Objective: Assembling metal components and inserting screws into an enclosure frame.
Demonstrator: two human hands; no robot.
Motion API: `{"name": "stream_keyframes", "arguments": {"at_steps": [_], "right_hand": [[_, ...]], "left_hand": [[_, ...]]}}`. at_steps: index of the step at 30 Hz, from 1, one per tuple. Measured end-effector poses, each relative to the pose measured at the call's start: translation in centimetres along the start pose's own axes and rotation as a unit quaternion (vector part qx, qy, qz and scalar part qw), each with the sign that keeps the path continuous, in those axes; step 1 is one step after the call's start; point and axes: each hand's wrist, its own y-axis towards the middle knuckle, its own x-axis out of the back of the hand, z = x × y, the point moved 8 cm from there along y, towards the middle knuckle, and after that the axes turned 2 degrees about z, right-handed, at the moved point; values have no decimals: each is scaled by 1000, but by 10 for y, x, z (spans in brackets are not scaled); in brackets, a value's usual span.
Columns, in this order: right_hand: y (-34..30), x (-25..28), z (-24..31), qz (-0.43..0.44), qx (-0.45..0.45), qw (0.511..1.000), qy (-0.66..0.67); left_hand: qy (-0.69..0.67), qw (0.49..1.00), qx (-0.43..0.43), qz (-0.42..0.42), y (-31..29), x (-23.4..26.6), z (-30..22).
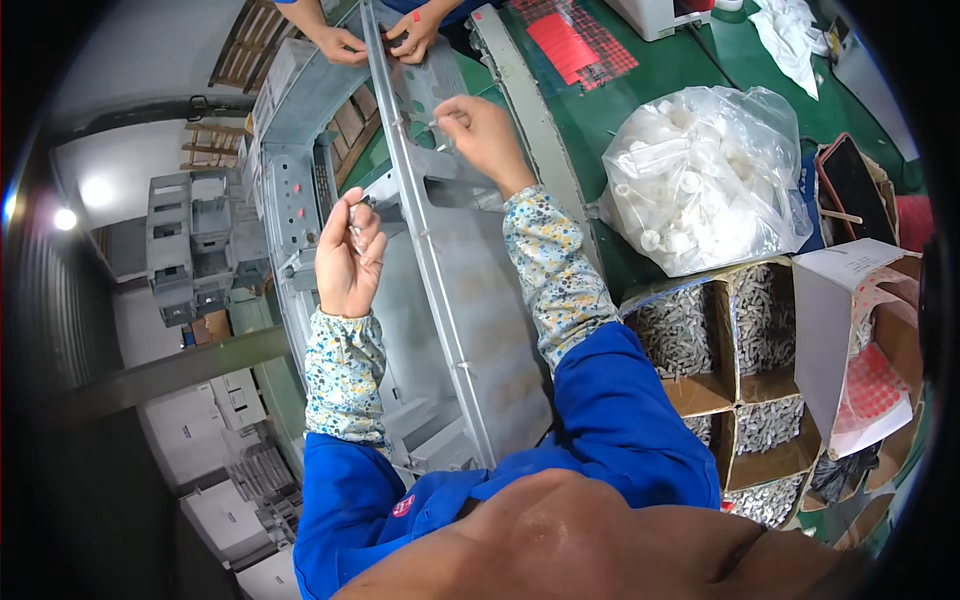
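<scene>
A large grey sheet-metal frame (490, 300) with cut-out openings stands in front of me. Along its narrow raised rail (420, 215) stick out several small pale pins. My right hand (484, 140) is above the panel right of the rail, thumb and forefinger pinching a small pale pin-like part (436, 123). Left of the rail, over the frame's opening, my left hand (348, 265) is raised with fingers curled around small grey parts (354, 232), whose exact kind I cannot make out. At the far end, another person's two hands (415, 32) are at the same rail.
On the green table to the right lie a clear bag of white plastic parts (705, 180), a divided cardboard box (735, 385) of small metal pieces, a white carton (835, 320), a phone (858, 185) and red sticker sheets (565, 48). Grey metal housings (190, 240) stand stacked at left.
</scene>
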Motion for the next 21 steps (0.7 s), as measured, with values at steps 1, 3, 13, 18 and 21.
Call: {"name": "stream_keyframes", "arguments": {"at_steps": [1,3,13,18,21], "right_hand": [[-1,-2,-1,-3,-1,1000,0],[-3,-14,-2,16,2,999,-34],[-2,-22,4,44,-7,997,-64],[-3,-22,-1,42,-10,997,-71],[-4,-23,-6,44,-37,998,-34]], "left_hand": [[1,1000,2,1,0,-4,2],[15,999,17,-45,0,-2,7],[51,998,2,-21,1,4,7],[82,997,-10,-8,3,2,5],[105,994,-17,-17,2,-1,3]]}}
